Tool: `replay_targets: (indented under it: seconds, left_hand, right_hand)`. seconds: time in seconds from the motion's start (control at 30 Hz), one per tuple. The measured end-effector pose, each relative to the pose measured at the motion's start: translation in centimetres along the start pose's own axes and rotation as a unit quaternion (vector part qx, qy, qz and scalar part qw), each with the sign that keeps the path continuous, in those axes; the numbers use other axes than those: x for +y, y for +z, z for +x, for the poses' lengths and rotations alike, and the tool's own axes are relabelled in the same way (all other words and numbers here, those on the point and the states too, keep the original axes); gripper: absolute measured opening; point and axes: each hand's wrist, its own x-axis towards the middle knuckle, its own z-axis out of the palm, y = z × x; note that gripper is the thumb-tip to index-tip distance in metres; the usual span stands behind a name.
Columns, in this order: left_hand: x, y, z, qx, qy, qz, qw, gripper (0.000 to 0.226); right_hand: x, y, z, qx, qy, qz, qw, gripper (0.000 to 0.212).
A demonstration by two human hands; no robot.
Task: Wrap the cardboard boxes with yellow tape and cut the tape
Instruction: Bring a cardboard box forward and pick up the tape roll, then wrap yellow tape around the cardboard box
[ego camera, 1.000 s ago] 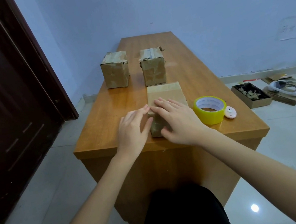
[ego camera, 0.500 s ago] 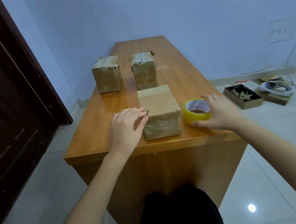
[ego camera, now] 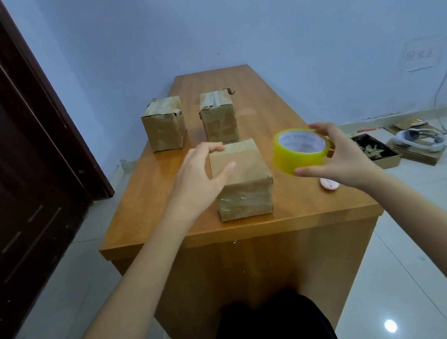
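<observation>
A cardboard box (ego camera: 243,179) stands near the front edge of the wooden table (ego camera: 305,215). My right hand (ego camera: 337,155) grips the yellow tape roll (ego camera: 298,151) and holds it in the air to the right of this box. Fingers relaxed and holding nothing, my left hand (ego camera: 200,177) hovers at the box's left side. Two more cardboard boxes stand further back: one on the left (ego camera: 164,124), one in the middle (ego camera: 218,117), both with wrinkled tape on them.
A small pink-white object (ego camera: 329,183) lies on the table below my right hand. On the floor at right are a dark tray of scraps (ego camera: 374,149) and a white device on cardboard (ego camera: 419,138). A dark door (ego camera: 4,163) stands at left.
My right hand has closed around the tape roll and lifted it off the table. My left hand has come away from the box's corner and opened.
</observation>
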Motion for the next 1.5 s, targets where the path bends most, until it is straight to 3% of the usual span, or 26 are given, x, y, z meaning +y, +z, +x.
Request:
replay_targets:
  seconds: [0.2, 0.3, 0.4, 0.53, 0.77, 0.97, 1.1, 1.17, 1.23, 1.33, 1.5]
  left_hand:
    - [3.4, 1.1, 3.8, -0.148, -0.024, -0.143, 0.978, 0.070]
    - [3.9, 1.9, 4.2, -0.176, -0.029, -0.247, 0.953, 0.052]
    - [3.6, 2.3, 3.9, -0.118, -0.021, -0.312, 0.942, 0.023]
    - [3.3, 2.0, 3.1, -0.073, -0.028, -0.314, 0.946, 0.008]
    - [2.4, 0.4, 2.3, 0.003, -0.036, -0.288, 0.957, 0.016]
    - [0.9, -0.1, 2.2, 0.148, -0.045, -0.196, 0.968, 0.024]
    - [0.2, -0.2, 1.8, 0.169, -0.068, -0.112, 0.977, 0.025]
    - [-0.8, -1.8, 1.6, 0.202, -0.124, -0.122, 0.964, 0.024]
    - [-3.1, -4.6, 1.1, 0.230, -0.183, -0.141, 0.946, 0.024]
    - [-4.5, -7.5, -0.4, 0.170, -0.195, -0.134, 0.957, 0.030]
    - [-1.6, -4.4, 0.9, 0.049, -0.171, -0.226, 0.958, 0.028]
  right_hand:
    - [-2.8, -2.4, -1.3, -0.052, -0.050, 0.084, 0.994, 0.099]
    - [-3.6, -3.0, -1.7, -0.085, -0.072, 0.089, 0.990, 0.103]
    - [-4.0, -3.1, -1.8, -0.093, -0.078, 0.088, 0.989, 0.100]
    - [-4.3, -2.6, -1.6, -0.095, -0.067, 0.104, 0.988, 0.092]
    - [-6.3, 0.8, -0.9, -0.071, -0.039, 0.156, 0.984, 0.070]
    - [-8.9, 4.2, 0.2, -0.031, 0.038, 0.195, 0.980, 0.045]
    - [-9.7, 5.5, 1.3, 0.000, 0.046, 0.141, 0.989, 0.045]
    - [-9.3, 4.7, 2.0, 0.045, 0.047, 0.077, 0.995, 0.063]
    - [-8.5, 2.5, 2.5, 0.083, 0.062, 0.015, 0.994, 0.067]
    - [-8.0, -0.3, 2.7, 0.067, 0.062, -0.007, 0.996, 0.070]
    - [-11.0, 2.6, 2.6, -0.049, -0.012, 0.042, 0.998, 0.055]
